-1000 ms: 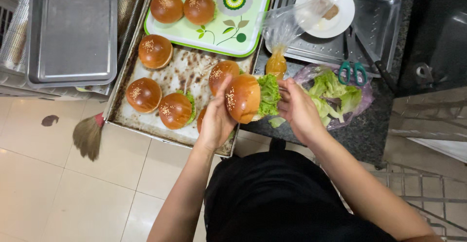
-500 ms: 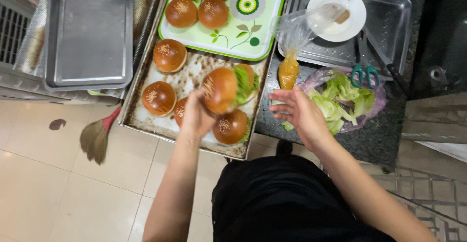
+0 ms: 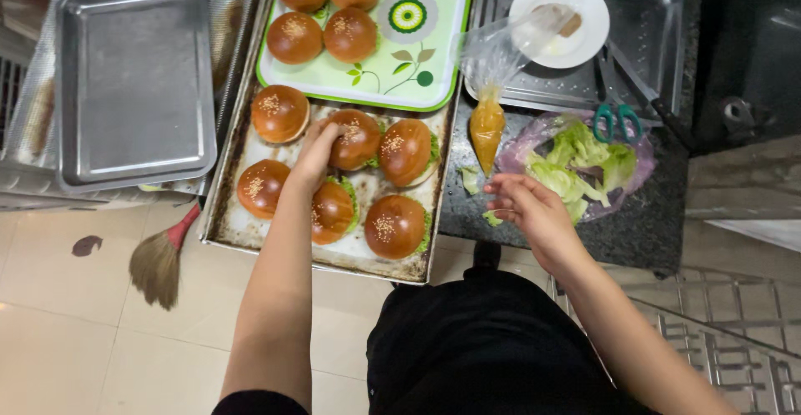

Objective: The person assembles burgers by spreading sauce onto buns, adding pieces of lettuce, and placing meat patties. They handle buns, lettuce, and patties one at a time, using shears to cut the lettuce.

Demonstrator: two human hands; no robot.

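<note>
Left hand [image 3: 315, 150] has its fingers wrapped around a sesame burger [image 3: 355, 138] sitting near the top of the metal baking tray [image 3: 242, 233], right next to another lettuce-stuffed burger [image 3: 406, 151]. Right hand [image 3: 526, 208] hovers loose and empty, fingers half curled, over the dark counter [image 3: 634, 231] beside the lettuce pile [image 3: 580, 165] and the sauce piping bag [image 3: 488, 123].

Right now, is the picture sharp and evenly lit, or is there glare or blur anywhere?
Head view: mostly sharp and evenly lit; soft glare on the empty steel tray and a shine on the buns' tops. The left hand on a bun is crisp, as is the right hand near the lettuce. The top right corner is dark, detail lost. The edges look slightly bowed by the wide lens.
</note>
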